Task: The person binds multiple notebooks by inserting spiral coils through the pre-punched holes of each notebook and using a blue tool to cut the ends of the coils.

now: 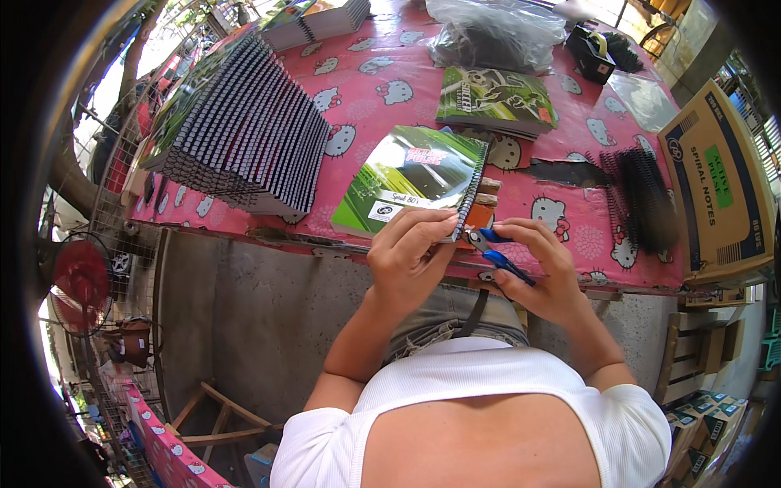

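Notebook [411, 175] lies on the worktop [358, 175] at its near edge, in front of the person. Black coil [474, 191] runs the length of its right side, so threading looks done. Left, my read: dressing the coil's lower end, as the cutter nose is right there. Can't tell whether the wire is already cut or bent.

Left hand [411, 250] pinches the notebook's lower right corner. Right hand [543, 268] grips the blue-handled cutters [506, 264], handles spread; can't tell if the blades touch wire.

Cover is glossy, green and black, with light glare. Cutters: short metal nose, smooth blue grips. An orange piece [480, 216] sits just beside the coil.

Further out: tall stack of coil-bound notebooks [244, 130] at left, spines facing in, looks like finished units. Shorter stack of green-covered books [496, 102] beyond; no coil visible, can't tell if bound. Loose black coils [643, 199] to the right, springy and tangled-looking, so supply remains. Worktop cover is pink, printed, torn in one spot. Brown cardboard carton [720, 179] at far right, crumpled clear plastic bag [496, 32] at back.
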`<state>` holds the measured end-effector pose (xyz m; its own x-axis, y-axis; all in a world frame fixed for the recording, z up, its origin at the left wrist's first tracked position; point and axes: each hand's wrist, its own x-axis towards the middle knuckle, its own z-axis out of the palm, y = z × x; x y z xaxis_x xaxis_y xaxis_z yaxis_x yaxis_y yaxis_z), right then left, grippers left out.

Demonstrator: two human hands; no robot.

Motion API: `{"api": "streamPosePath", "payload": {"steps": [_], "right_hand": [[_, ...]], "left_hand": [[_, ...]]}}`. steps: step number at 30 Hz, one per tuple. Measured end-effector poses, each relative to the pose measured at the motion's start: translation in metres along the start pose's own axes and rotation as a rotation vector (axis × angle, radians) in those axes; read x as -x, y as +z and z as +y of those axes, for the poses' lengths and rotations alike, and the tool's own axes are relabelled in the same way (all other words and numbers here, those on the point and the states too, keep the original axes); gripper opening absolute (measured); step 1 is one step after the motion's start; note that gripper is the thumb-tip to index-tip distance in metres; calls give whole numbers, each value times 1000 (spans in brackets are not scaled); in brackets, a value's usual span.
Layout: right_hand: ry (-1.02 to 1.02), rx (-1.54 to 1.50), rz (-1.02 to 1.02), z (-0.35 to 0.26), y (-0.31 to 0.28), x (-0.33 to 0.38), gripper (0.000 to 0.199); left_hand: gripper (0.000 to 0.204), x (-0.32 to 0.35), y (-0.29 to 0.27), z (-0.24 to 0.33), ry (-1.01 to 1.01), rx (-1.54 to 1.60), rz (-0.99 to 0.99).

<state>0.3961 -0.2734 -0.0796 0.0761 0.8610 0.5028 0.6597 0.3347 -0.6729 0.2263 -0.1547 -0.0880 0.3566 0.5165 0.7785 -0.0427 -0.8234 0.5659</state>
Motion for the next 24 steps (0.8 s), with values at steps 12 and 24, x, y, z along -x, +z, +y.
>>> {"api": "streamPosePath", "payload": {"steps": [12, 24], "right_hand": [[440, -670, -236, 6, -8, -2, 32], [243, 87, 13, 77, -16, 28, 41]], "left_hand": [[30, 1, -1, 1, 14, -32, -28], [24, -100, -115, -10, 462, -274, 627]]}}
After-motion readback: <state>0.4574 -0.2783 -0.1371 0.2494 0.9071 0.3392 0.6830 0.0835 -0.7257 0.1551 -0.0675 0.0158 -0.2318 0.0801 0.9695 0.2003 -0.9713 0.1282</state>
